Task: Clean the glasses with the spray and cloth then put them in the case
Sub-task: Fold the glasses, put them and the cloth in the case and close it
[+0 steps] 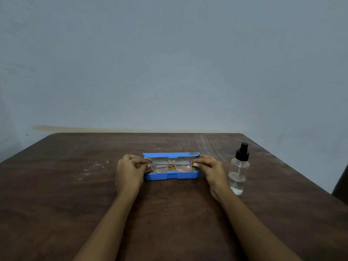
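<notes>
A pair of round glasses point(171, 164) with a thin reddish metal frame is held over the open blue case point(170, 176) in the middle of the table. My left hand point(130, 171) pinches the left end of the frame and my right hand point(210, 169) pinches the right end. The case lid point(169, 154) stands open behind the glasses. A yellowish cloth point(170, 168) shows inside the case, beneath the lenses. A clear spray bottle point(239, 169) with a black pump top stands upright just right of my right hand.
The dark brown wooden table point(75, 185) runs back to a pale blue-grey wall. A dark object point(341, 187) shows at the right edge, beyond the table's side.
</notes>
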Available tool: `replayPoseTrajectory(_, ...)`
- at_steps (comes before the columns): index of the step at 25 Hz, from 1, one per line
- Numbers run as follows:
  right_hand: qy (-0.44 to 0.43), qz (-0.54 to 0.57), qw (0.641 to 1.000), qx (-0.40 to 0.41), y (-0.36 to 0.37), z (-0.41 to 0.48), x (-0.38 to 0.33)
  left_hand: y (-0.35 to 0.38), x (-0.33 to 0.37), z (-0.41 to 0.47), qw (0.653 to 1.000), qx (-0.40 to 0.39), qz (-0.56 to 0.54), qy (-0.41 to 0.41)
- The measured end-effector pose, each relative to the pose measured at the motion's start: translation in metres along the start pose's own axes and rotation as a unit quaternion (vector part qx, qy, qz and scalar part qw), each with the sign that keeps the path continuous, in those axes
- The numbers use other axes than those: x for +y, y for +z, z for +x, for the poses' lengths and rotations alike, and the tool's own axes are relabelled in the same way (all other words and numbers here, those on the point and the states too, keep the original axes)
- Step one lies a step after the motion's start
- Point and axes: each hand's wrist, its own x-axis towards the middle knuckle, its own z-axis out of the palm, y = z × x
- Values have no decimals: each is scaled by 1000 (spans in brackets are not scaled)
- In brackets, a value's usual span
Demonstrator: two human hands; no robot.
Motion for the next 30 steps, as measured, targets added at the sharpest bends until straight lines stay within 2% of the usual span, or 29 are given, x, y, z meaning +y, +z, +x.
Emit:
replayPoseTrajectory(6,8,-6,1000,6,0,9,4,2,1,6,1000,-6,7,-17)
replayPoseTrajectory(12,41,15,998,-40,-1,14,3,6,2,9,999,2,25,-27)
replayPoseTrajectory(15,63,14,995,-70,-4,14,-1,7,2,10,999,5,15,-43)
replayPoseTrajectory(23,63,5,996,-66,-1,12,-1,7,7,7,994,34,-58,-86)
replayPoseTrajectory(27,55,-37,996,-56,1,10,-1,6,12,1,996,59,-10,-61)
replayPoseTrajectory(30,20,-140,989,-53,1,4,-7,7,11,0,997,61,25,-51)
